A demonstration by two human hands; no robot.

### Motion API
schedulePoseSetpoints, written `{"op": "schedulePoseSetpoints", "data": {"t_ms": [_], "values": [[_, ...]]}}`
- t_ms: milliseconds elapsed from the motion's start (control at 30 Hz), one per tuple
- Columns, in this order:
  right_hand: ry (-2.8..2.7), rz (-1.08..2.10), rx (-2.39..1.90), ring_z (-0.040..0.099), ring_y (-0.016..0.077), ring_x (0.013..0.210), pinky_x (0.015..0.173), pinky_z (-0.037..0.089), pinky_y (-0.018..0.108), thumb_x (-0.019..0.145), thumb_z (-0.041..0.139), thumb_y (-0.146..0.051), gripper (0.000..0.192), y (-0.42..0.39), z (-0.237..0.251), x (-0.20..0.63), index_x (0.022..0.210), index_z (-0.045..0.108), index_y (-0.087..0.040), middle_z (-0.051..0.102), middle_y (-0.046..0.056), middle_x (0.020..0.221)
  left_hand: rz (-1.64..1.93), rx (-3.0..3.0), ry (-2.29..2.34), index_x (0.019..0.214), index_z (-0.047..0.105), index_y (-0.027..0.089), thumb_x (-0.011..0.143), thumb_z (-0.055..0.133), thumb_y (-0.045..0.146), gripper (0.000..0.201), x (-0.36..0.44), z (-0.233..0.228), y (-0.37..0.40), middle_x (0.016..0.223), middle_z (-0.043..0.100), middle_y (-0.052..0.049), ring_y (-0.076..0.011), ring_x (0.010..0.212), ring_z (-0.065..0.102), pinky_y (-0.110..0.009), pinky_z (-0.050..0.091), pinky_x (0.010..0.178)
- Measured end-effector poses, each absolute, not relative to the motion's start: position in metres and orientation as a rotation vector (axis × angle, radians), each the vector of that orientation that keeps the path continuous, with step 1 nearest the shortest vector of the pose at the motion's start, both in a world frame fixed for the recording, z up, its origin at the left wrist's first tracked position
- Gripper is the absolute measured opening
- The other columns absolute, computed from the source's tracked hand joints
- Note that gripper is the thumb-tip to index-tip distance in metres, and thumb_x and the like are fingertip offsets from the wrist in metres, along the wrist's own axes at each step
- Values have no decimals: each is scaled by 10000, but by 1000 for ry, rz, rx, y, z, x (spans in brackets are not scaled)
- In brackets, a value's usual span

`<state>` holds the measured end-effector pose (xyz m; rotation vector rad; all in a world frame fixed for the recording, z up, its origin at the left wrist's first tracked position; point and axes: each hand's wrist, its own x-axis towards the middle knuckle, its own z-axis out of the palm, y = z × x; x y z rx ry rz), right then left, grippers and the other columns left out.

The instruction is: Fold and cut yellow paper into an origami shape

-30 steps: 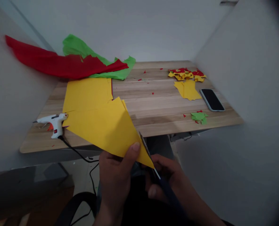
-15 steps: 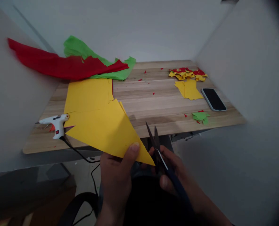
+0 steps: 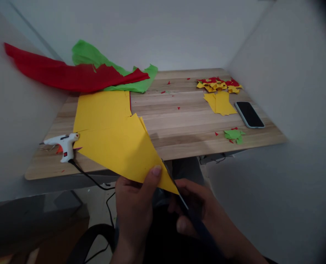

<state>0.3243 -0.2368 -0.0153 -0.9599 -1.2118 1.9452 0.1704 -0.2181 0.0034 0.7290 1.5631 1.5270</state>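
Nearby, glue gun (image 3: 61, 142), perhaps unplugged.

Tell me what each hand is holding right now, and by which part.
The left hand pinches the yellow paper sheet near its pointed lower corner. The right hand holds the scissors by their handles.

We recorded a yellow sheet (image 3: 119, 146) in the near left, held over a light wood-grain table (image 3: 179, 124). Far left lay red paper (image 3: 69, 75) over green paper (image 3: 91, 55). The glue gun (image 3: 62, 143) at near left was white with an orange trigger and black cord. Far right, scraps (image 3: 218, 85) were red and yellow; near them the phone (image 3: 249, 114) was black. The scissors (image 3: 190, 216) had dark blue handles.
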Motion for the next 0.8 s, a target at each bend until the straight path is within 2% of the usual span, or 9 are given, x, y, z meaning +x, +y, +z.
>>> {"op": "schedulePoseSetpoints", "data": {"t_ms": [300, 500, 567, 700, 800], "values": [[-1151, 1949, -929, 550, 107, 680, 614, 425, 224, 714, 838, -297, 426, -238, -15, 320, 1112, 691, -257, 647, -24, 784, 1483, 731, 1600, 684, 718, 161, 732, 769, 370, 220, 173, 11, -220, 629, 720, -33, -149, 514, 651, -206, 525, 447], [-1120, 1871, -913, 504, 82, 582, 567, 421, 204, 698, 857, -314, 392, -237, -20, 317, 1053, 704, -250, 611, -48, 678, 1548, 644, 1563, 734, 729, 175, 683, 807, 322, 175, 175, 14, -219, 725, 756, -31, -170, 627, 705, -224, 581, 557], [-1087, 1852, -907, 544, 92, 611, 587, 449, 206, 706, 856, -323, 410, -237, -20, 318, 1076, 686, -274, 639, -41, 712, 1557, 638, 1578, 723, 723, 176, 674, 813, 325, 180, 176, 12, -218, 709, 751, -24, -167, 610, 700, -222, 578, 542], [-1129, 1845, -921, 615, 140, 813, 721, 497, 251, 754, 813, -359, 441, -237, -15, 326, 1153, 634, -301, 688, 8, 935, 1574, 609, 1585, 706, 715, 180, 667, 821, 336, 192, 175, 10, -217, 685, 745, -16, -150, 583, 688, -202, 562, 512], [-1203, 1867, -952, 601, 150, 808, 712, 487, 265, 748, 803, -366, 452, -239, -13, 330, 1160, 634, -287, 682, 19, 952, 1604, 545, 1551, 730, 720, 196, 665, 837, 335, 193, 173, 10, -219, 724, 756, -9, -131, 630, 699, -181, 569, 563]]}}
